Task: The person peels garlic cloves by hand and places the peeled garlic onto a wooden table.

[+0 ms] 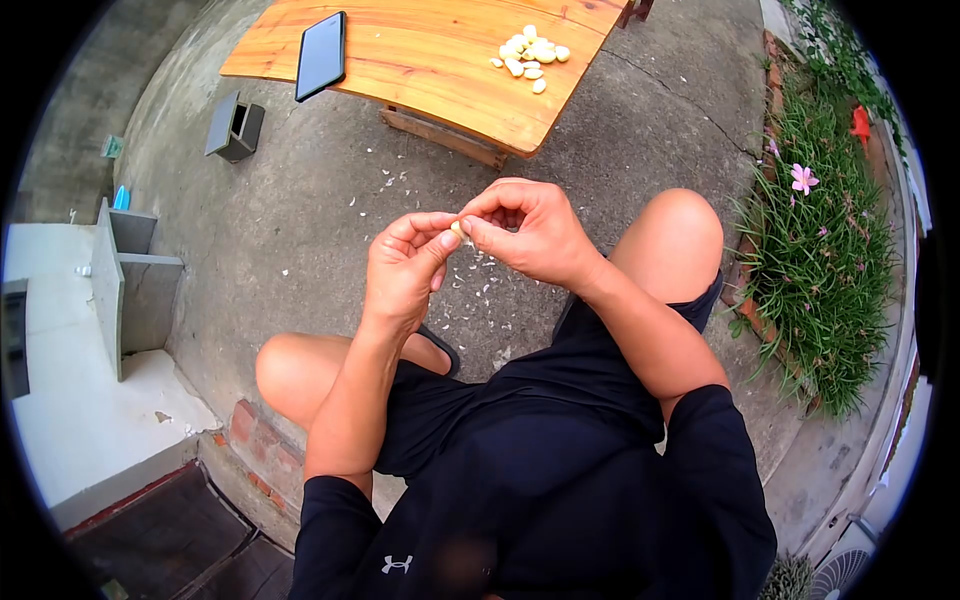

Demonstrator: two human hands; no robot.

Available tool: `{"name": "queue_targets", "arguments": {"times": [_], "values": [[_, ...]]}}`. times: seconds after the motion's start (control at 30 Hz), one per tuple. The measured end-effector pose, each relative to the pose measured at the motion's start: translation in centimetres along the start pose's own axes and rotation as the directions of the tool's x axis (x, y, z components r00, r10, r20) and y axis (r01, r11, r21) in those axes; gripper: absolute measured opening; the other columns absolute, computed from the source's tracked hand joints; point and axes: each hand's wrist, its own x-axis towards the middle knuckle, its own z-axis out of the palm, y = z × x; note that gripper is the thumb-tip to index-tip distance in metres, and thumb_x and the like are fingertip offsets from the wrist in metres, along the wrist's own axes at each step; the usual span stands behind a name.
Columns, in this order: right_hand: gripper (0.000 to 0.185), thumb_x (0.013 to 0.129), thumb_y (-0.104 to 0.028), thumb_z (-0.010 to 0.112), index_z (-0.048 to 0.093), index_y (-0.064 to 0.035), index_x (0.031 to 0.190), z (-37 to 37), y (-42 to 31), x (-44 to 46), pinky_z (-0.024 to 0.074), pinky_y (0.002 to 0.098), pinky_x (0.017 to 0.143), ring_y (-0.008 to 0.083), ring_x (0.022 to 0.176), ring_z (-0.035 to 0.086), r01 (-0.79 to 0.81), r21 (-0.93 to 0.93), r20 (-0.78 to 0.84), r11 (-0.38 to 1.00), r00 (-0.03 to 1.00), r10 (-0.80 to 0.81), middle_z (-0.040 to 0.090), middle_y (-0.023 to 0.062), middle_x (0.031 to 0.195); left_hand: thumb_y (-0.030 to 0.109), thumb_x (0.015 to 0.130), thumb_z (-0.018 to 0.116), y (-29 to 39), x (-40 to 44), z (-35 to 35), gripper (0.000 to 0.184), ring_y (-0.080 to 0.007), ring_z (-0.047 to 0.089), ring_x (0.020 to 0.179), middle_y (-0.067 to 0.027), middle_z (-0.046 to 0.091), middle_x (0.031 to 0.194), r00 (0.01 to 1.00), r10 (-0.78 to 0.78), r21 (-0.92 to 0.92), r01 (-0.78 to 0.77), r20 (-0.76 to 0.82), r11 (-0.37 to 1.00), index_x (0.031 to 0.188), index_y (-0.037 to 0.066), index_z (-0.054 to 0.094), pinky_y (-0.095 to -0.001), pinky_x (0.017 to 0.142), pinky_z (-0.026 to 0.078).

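Note:
Between the fingertips of both hands is a small pale yellow garlic clove (458, 229). My left hand (408, 262) pinches it from the left, thumb against forefinger. From the right, my right hand (528, 228) pinches at the same clove, its thumb and forefinger touching it. The hands meet above the ground, in front of my knees. Beyond them, a loose pile of several peeled cloves (530, 50) lies on the right part of the wooden table (430, 60). Bits of pale skin are scattered on the concrete below my hands.
A dark tablet or phone (321, 55) lies at the table's near left edge, slightly overhanging. A grey box (235, 128) stands on the ground to the left. Grass with pink flowers (815, 250) borders the right side. A white wall block (80, 350) is at the left.

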Motion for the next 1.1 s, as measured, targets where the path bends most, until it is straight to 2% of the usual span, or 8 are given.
{"name": "queue_targets", "arguments": {"times": [0.1,0.3,0.4,0.5,0.7,0.83,1.1], "values": [[0.013,0.087,-0.012,0.077,0.075,0.0003,0.09,0.5,0.5,0.1,0.0481,0.0215,0.058,0.0026,0.065,0.057,-0.032,0.102,-0.04,0.994,0.999,0.036,0.066,-0.002,0.073,-0.002,0.094,0.068,-0.3,0.0,-0.3,0.015,-0.0015,0.05,0.053,-0.0046,0.072,0.089,1.0,0.002,0.018,-0.003,0.001,1.0,0.108,0.001,0.069,-0.0154,0.044,0.038],[0.013,0.088,-0.011,0.074,0.071,0.0018,0.092,0.8,0.8,0.0,0.0499,0.02,0.061,0.0022,0.068,0.059,-0.13,0.191,-0.013,0.973,0.991,0.135,0.067,-0.0018,0.078,-0.002,0.094,0.068,-0.4,-0.1,-0.3,0.014,-0.0019,0.05,0.052,-0.0046,0.072,0.089,0.999,-0.032,-0.015,0.031,-0.013,0.999,0.108,0.001,0.07,-0.0157,0.044,0.038],[0.012,0.094,-0.007,0.071,0.069,0.0029,0.1,0.6,0.9,0.1,0.052,0.019,0.066,0.0037,0.075,0.064,-0.169,0.325,0.029,0.93,0.985,0.169,0.071,0.0012,0.086,-0.002,0.094,0.068,-0.2,-0.1,-0.1,0.014,-0.0019,0.05,0.051,-0.0043,0.072,0.089,0.998,-0.054,-0.066,0.052,-0.02,0.996,0.108,0.001,0.069,-0.0158,0.044,0.038],[0.013,0.094,-0.007,0.072,0.07,0.0029,0.102,0.5,0.5,0.0,0.052,0.019,0.067,0.0043,0.077,0.065,-0.183,0.372,0.059,0.91,0.983,0.174,0.071,0.0015,0.088,-0.002,0.095,0.068,0.1,0.0,-0.1,0.014,-0.0018,0.05,0.051,-0.0041,0.072,0.089,0.998,-0.051,-0.065,0.049,-0.025,0.997,0.108,0.002,0.069,-0.0159,0.044,0.038],[0.014,0.094,-0.006,0.074,0.071,0.0023,0.104,0.2,0.3,0.0,0.0509,0.0186,0.064,0.0034,0.074,0.064,-0.136,0.233,0.067,0.963,0.99,0.124,0.071,0.0009,0.086,-0.002,0.094,0.068,-0.2,0.0,-0.5,0.015,-0.0019,0.05,0.052,-0.0044,0.072,0.089,1.0,-0.012,-0.006,0.012,0.002,1.0,0.108,0.002,0.07,-0.016,0.044,0.038],[0.012,0.089,-0.011,0.076,0.072,0.0012,0.092,0.5,0.0,0.1,0.0499,0.0193,0.061,0.0019,0.069,0.059,-0.141,0.249,0.03,0.958,0.99,0.138,0.067,-0.0022,0.077,-0.003,0.094,0.068,-0.2,-0.1,-0.5,0.015,-0.0021,0.051,0.053,-0.0048,0.072,0.089,1.0,0.0,0.021,0.0,0.004,1.0,0.108,0.002,0.071,-0.016,0.044,0.038],[0.014,0.087,-0.012,0.076,0.072,0.0013,0.091,1.0,0.5,-0.1,0.0505,0.02,0.061,0.002,0.066,0.058,-0.095,0.135,-0.064,0.986,0.992,0.105,0.066,-0.0025,0.074,-0.004,0.093,0.069,-0.3,0.0,-0.4,0.016,-0.003,0.053,0.055,-0.0076,0.074,0.093,0.999,-0.036,-0.05,0.036,0.0,0.998,0.108,0.0,0.071,-0.0167,0.046,0.04]]}}
